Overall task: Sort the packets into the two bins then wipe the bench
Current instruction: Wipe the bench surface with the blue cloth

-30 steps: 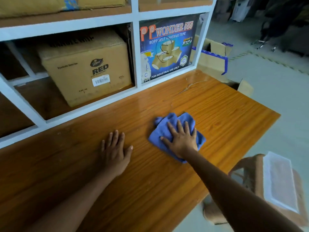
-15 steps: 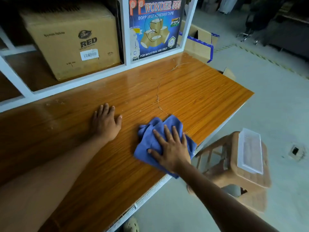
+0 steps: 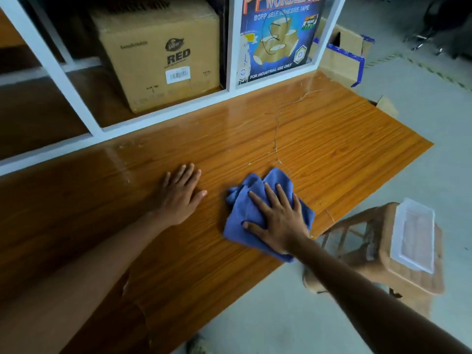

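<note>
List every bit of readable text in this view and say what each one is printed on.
"RED": brown carton on the shelf.
"BOPP SELF ADHESIVE TAPE": blue tape box.
"FOR INDUSTRIAL USE ONLY": same box, bottom edge.
"WONDER": same box, cut off at the top.
Carton's oval logo, barcode sticker and small print: too blurred to read.

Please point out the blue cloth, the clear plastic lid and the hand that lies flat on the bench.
blue cloth (image 3: 238,221): head view, bare left part.
clear plastic lid (image 3: 413,233): head view, its middle.
left hand (image 3: 178,198): head view, its back.

The scene is seen from one head-worn wide-angle camera, angled forward and down, close over the bench (image 3: 319,139), with shelves (image 3: 163,116) behind and floor (image 3: 421,123) rightward.
</note>
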Demonstrator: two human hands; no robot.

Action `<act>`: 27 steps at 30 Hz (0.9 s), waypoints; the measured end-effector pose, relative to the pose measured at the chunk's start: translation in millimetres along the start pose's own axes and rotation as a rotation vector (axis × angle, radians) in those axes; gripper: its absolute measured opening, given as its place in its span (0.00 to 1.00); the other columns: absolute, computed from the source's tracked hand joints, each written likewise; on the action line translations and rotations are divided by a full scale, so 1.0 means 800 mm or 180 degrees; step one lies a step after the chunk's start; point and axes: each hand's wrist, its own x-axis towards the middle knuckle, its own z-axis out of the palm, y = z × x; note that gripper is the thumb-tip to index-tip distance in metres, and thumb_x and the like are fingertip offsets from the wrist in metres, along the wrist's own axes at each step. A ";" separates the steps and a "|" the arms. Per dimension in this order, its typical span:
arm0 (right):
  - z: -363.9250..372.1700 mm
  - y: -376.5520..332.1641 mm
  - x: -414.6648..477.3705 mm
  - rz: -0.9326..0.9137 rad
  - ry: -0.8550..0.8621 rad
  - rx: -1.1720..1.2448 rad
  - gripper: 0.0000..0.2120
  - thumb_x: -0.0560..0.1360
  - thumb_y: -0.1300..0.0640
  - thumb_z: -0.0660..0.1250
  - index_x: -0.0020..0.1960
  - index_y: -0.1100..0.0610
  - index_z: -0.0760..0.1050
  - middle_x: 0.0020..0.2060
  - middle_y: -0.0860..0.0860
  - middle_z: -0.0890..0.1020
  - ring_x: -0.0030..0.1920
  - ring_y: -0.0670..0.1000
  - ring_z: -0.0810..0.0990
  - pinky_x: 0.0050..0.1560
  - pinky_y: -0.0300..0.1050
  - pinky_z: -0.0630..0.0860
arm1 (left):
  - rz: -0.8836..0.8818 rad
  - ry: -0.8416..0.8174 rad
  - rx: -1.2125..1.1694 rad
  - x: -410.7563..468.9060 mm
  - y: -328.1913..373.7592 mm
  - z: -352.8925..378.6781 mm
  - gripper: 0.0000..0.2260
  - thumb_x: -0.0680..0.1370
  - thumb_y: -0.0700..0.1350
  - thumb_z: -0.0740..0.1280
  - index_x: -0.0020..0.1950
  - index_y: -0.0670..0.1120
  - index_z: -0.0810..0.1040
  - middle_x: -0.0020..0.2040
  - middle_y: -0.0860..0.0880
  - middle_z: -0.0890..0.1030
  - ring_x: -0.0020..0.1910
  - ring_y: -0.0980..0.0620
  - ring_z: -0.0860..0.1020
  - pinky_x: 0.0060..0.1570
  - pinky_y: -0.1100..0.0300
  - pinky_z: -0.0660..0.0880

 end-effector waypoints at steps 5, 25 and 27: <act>-0.001 -0.018 0.086 0.1562 -0.0003 0.0297 0.38 0.72 0.26 0.44 0.78 0.42 0.49 0.78 0.55 0.53 0.77 0.62 0.48 0.71 0.70 0.47 | -0.0365 -0.0130 -0.0072 0.025 -0.064 -0.017 0.29 0.80 0.62 0.46 0.78 0.50 0.48 0.79 0.49 0.46 0.78 0.50 0.43 0.75 0.46 0.42; -0.003 -0.078 0.325 -0.0290 -0.0030 0.0159 0.38 0.71 0.24 0.44 0.76 0.38 0.47 0.79 0.49 0.52 0.78 0.56 0.47 0.72 0.65 0.48 | -0.1850 0.0544 -0.0388 0.102 -0.144 -0.012 0.32 0.79 0.63 0.45 0.78 0.47 0.50 0.79 0.44 0.48 0.78 0.45 0.43 0.75 0.44 0.42; -0.004 -0.071 0.369 0.0494 0.0087 0.0313 0.37 0.72 0.26 0.45 0.77 0.40 0.50 0.78 0.51 0.53 0.78 0.58 0.47 0.72 0.66 0.47 | -0.1839 0.0591 -0.0355 0.103 -0.143 -0.011 0.34 0.76 0.64 0.41 0.78 0.47 0.50 0.79 0.44 0.48 0.78 0.45 0.43 0.75 0.44 0.42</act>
